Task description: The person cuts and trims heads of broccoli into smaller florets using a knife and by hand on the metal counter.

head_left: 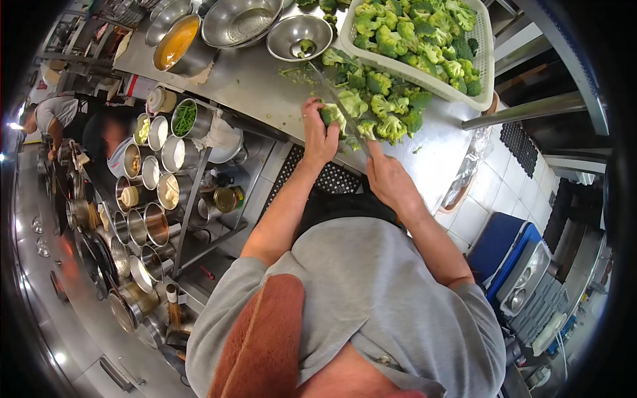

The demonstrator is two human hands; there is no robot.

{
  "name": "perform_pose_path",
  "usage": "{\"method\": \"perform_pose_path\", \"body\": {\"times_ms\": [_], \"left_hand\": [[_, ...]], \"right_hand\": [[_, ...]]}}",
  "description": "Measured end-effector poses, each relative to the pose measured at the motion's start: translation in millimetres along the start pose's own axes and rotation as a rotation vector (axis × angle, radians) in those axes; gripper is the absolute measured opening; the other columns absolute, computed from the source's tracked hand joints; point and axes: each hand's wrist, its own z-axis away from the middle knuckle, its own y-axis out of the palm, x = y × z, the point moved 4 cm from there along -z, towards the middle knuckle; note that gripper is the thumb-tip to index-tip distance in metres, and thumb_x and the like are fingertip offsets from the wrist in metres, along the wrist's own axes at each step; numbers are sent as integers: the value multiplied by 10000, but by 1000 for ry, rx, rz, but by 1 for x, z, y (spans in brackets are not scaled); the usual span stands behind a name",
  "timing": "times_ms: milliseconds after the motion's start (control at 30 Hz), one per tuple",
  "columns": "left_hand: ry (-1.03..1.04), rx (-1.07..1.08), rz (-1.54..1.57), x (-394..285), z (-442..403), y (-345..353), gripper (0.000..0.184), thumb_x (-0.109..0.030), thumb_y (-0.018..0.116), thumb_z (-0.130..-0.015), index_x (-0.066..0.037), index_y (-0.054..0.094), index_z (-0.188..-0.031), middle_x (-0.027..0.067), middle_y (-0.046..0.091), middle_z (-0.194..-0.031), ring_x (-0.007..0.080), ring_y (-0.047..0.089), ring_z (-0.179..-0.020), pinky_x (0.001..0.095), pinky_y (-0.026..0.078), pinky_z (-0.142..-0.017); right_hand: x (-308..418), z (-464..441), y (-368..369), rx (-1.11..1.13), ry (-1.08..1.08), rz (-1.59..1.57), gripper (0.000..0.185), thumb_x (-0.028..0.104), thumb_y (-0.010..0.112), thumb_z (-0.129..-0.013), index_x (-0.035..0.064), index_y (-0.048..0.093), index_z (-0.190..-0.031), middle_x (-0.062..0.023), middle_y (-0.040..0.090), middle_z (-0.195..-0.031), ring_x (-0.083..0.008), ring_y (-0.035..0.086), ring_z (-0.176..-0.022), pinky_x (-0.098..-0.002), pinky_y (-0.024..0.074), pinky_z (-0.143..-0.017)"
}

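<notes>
My right hand (391, 174) is closed round the handle of a long knife (340, 99), whose blade points away from me towards the steel bowl. Beside the blade, my left hand (320, 129) grips a piece of broccoli (332, 115) on the steel worktop (259, 91). A heap of cut broccoli florets (391, 106) lies right of the knife. Past the knife's tip stands a small steel bowl (284, 36) with a few green pieces inside. The white plastic basket (486, 50) at the far right is full of florets.
Pans, including one of orange liquid (178, 43), and a perforated colander (232, 20) stand at the back left. A lower left shelf carries several steel containers, one with chopped greens (184, 119). Two people (56, 116) are at the far left. A blue bin (497, 242) stands right.
</notes>
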Motion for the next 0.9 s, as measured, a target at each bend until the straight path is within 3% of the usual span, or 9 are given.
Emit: {"method": "perform_pose_path", "body": {"times_ms": [267,433,767,867,900], "left_hand": [[23,4,-38,2,0,3,407,-143,536,-816,42,399,-1151,339,403,-1246,456,400,-1180,538,318,-1049],[36,4,-37,1,-1,2,401,-143,545,-821,40,398,-1146,337,410,-1226,454,404,-1165,538,326,-1039],[67,33,-100,4,4,5,396,-129,560,-822,37,390,-1139,317,425,-1145,472,411,-1139,560,348,-1009],[58,22,-92,2,4,5,386,-126,555,-817,34,389,-1127,312,423,-1132,479,414,-1136,568,350,-1004],[64,17,-99,1,3,4,382,-124,553,-814,32,388,-1120,310,422,-1128,481,416,-1133,571,350,-1002]], "right_hand": [[-7,5,7,67,6,74,348,59,507,-953,-1,397,-1278,-322,619,-748,-501,626,-763,-590,467,-674],[-6,45,-15,250,129,195,358,26,517,-903,-30,411,-1241,-322,636,-743,-517,641,-736,-596,510,-681],[-35,-15,34,180,-101,412,305,-9,505,-858,-53,435,-1152,-309,642,-740,-496,660,-730,-569,532,-656],[-29,-44,43,65,-167,284,287,-18,480,-853,-52,437,-1135,-316,643,-752,-502,656,-736,-559,529,-652],[-25,-49,43,59,-122,270,170,4,503,-860,-78,520,-1009,-295,601,-915,-456,666,-712,-528,539,-645]]}}
